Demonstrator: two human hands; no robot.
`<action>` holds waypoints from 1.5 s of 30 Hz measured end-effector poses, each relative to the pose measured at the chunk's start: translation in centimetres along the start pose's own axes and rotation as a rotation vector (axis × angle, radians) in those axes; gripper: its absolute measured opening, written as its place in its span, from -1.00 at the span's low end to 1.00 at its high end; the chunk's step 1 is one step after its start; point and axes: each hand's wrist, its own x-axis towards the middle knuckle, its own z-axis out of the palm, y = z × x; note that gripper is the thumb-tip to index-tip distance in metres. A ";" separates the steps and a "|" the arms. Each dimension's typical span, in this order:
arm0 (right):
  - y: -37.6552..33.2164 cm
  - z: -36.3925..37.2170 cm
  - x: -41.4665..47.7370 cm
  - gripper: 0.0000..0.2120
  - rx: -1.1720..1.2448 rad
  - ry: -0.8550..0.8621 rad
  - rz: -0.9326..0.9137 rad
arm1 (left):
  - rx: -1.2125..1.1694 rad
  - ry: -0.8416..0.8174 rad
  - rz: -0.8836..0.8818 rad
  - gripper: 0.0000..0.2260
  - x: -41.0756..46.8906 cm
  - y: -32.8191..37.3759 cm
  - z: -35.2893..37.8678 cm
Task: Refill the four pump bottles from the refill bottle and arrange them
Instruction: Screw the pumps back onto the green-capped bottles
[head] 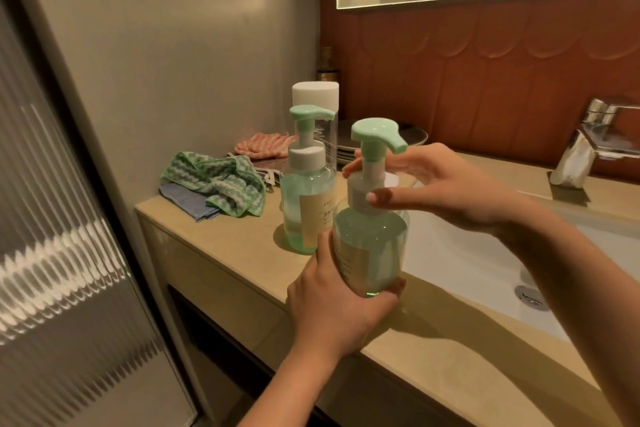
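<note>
A clear pump bottle point(372, 246) with green liquid and a mint pump head is lifted above the counter's front edge. My left hand point(332, 305) grips its base from below. My right hand point(440, 187) pinches its white collar between thumb and fingers. A second pump bottle point(304, 204) of the same kind stands on the counter just behind and to the left, with liquid low in it. Behind that one stands a tall clear bottle with a white cap point(315, 97), which may be the refill bottle. No other pump bottles are in view.
The beige counter point(214, 246) carries a green-and-white cloth point(214, 180), a blue cloth under it, a pink cloth point(263, 146) and stacked grey plates point(381, 139). A white sink point(467, 263) with a drain lies to the right, under a chrome tap point(588, 142). A ribbed glass door stands at left.
</note>
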 end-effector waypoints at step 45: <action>-2.7 -0.6 -0.4 -0.65 -0.420 -0.096 0.179 | 0.033 -0.074 -0.038 -0.05 0.2 0.0 -0.2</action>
